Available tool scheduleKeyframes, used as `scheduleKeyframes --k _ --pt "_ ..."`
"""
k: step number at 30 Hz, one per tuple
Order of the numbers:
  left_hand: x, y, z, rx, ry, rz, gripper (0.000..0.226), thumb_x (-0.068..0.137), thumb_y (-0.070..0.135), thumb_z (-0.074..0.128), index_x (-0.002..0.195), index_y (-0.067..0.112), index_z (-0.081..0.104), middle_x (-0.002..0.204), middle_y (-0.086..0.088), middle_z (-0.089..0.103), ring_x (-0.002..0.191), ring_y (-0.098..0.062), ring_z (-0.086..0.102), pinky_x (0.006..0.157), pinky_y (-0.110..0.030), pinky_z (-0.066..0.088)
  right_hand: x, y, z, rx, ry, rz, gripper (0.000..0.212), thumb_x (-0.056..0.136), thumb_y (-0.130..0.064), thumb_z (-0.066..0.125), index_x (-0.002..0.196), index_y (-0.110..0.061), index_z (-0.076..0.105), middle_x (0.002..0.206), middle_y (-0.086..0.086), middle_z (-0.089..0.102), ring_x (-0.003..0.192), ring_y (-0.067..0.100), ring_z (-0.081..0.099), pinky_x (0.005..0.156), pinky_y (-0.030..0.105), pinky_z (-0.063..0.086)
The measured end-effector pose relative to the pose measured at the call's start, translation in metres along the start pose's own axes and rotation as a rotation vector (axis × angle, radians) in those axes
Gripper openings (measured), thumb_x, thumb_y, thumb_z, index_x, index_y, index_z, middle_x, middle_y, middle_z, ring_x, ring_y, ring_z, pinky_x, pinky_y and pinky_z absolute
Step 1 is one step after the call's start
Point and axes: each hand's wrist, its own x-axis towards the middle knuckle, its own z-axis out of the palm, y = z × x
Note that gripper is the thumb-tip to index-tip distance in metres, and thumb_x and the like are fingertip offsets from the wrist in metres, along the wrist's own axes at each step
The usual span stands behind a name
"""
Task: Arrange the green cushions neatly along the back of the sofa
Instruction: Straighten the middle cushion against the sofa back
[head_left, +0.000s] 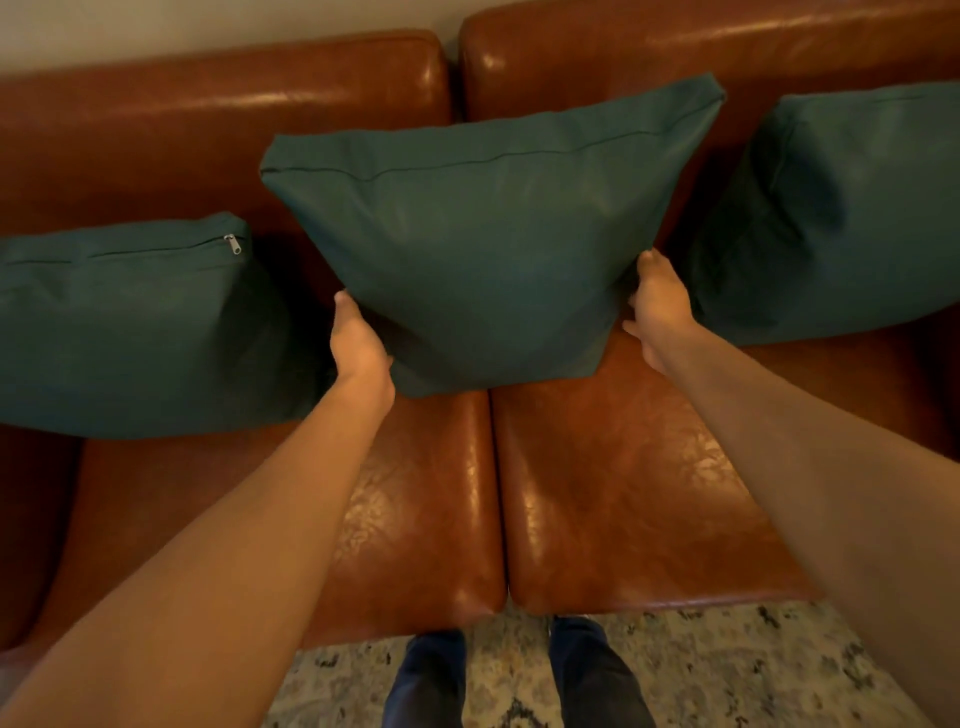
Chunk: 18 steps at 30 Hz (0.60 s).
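Note:
Three green cushions stand on a brown leather sofa (623, 493). The middle cushion (483, 234) stands upright over the gap between the two seat pads, leaning toward the backrest. My left hand (358, 343) grips its lower left edge and my right hand (657, 306) grips its lower right edge. The left cushion (140, 332), with a zipper at its top, leans against the backrest on the left. The right cushion (841, 213) leans against the backrest on the right.
The sofa backrest (218, 114) runs along a pale wall. In front of the sofa lies a patterned rug (727, 670), with my two feet (514, 675) on it close to the seat's front edge.

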Motion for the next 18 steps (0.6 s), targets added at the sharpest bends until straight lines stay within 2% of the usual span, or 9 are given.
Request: scheduleKeyframes --k 2,4,7,9,11,13,15,18 --pt "-0.003 -0.006 -0.008 0.053 -0.002 0.014 0.046 0.105 0.035 0.03 0.144 0.015 0.042 0.148 -0.004 0.046 0.133 -0.019 0.044 0.099 -0.03 0.036 -0.008 0.015 -0.001 -0.009 0.014 0.024 0.056 0.102 -0.031 0.039 0.154 -0.021 0.019 0.158 0.002 0.031 0.141 0.023 0.036 0.115 0.041 0.032" --pt "-0.002 -0.012 -0.02 0.144 -0.019 0.003 0.043 0.104 0.033 0.032 0.142 0.016 0.044 0.142 -0.002 0.051 0.117 -0.013 0.05 0.092 -0.028 0.036 -0.023 0.033 -0.003 -0.043 0.021 0.07 0.059 0.1 -0.028 0.045 0.154 -0.023 0.022 0.156 0.004 0.036 0.136 0.024 0.042 0.111 0.041 0.036" --pt "-0.002 -0.024 -0.042 0.322 -0.104 -0.025 0.038 0.102 0.031 0.038 0.137 0.021 0.047 0.117 0.006 0.059 0.096 -0.007 0.051 0.079 -0.027 0.04 -0.05 0.067 -0.007 -0.131 -0.018 0.165 0.054 0.097 -0.03 0.052 0.148 -0.024 0.036 0.145 0.004 0.048 0.123 0.02 0.048 0.107 0.04 0.038" --pt "-0.002 -0.033 -0.057 0.413 -0.147 -0.06 0.037 0.101 0.03 0.042 0.136 0.021 0.049 0.109 0.007 0.056 0.09 -0.007 0.052 0.068 -0.022 0.04 -0.074 0.083 -0.007 -0.189 -0.067 0.216 0.049 0.096 -0.028 0.054 0.143 -0.019 0.044 0.126 0.004 0.055 0.106 0.017 0.052 0.093 0.031 0.041" --pt "-0.005 -0.04 -0.069 0.483 -0.188 -0.086 0.034 0.1 0.026 0.045 0.132 0.021 0.053 0.102 0.005 0.056 0.081 -0.007 0.052 0.057 -0.019 0.04 -0.094 0.094 -0.004 -0.237 -0.107 0.231 0.044 0.096 -0.024 0.055 0.139 -0.015 0.05 0.119 0.008 0.057 0.088 0.011 0.053 0.076 0.024 0.041" --pt "-0.01 -0.046 -0.081 0.523 -0.214 -0.124 0.026 0.098 0.023 0.047 0.123 0.024 0.057 0.104 0.002 0.057 0.091 -0.013 0.054 0.06 -0.022 0.036 -0.112 0.1 -0.002 -0.282 -0.132 0.205 0.04 0.097 -0.02 0.055 0.136 -0.011 0.053 0.127 0.009 0.057 0.096 0.01 0.052 0.078 0.022 0.037" --pt "-0.014 -0.05 -0.095 0.556 -0.249 -0.156 0.018 0.098 0.021 0.046 0.112 0.026 0.057 0.108 0.0 0.058 0.102 -0.016 0.053 0.066 -0.025 0.034 -0.131 0.099 0.004 -0.301 -0.153 0.184 0.038 0.098 -0.018 0.053 0.135 -0.01 0.053 0.124 0.005 0.055 0.107 0.011 0.049 0.084 0.018 0.032" --pt "-0.019 -0.054 -0.117 0.608 -0.31 -0.191 0.017 0.099 0.021 0.044 0.11 0.026 0.056 0.116 -0.002 0.059 0.106 -0.018 0.054 0.074 -0.028 0.036 -0.153 0.099 0.016 -0.292 -0.123 0.19 0.034 0.097 -0.021 0.053 0.129 -0.014 0.057 0.121 0.006 0.06 0.115 0.021 0.055 0.085 0.024 0.036"
